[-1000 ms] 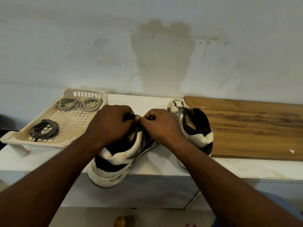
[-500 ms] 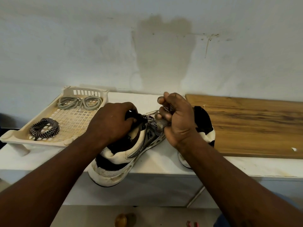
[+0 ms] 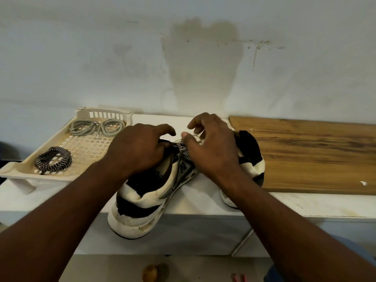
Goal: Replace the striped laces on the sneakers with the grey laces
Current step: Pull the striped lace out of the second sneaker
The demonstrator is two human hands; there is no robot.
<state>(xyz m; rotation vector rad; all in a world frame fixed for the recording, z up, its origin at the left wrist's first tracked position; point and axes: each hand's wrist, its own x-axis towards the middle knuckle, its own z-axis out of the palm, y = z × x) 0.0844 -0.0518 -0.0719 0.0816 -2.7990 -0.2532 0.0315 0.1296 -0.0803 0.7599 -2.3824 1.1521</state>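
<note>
**White laminate counter (image 3: 305, 204): unlacing step under way**

Behind it rises a stained white wall (image 3: 101, 58). At centre lies a white-and-black mesh sneaker (image 3: 146, 200), its heel overhanging the near edge. The left hand (image 3: 140, 151) grips its tongue and collar, fingers curled. At one o'clock of the shoe, the right hand (image 3: 211, 151) appears to pinch the black-and-white striped lace (image 3: 182, 148) between thumb and forefinger, though the fingertips blur. A second matching sneaker (image 3: 252, 157) sits at three o'clock, partly hidden. At ten o'clock, a cream plastic lattice tray (image 3: 18, 171) holds coiled grey cord laces (image 3: 97, 127) at its far end and a loose striped lace coil (image 3: 53, 161) nearer. Best handling, likely: keep the shoe pinned and draw the lace straight out, one eyelet at a time.
</note>
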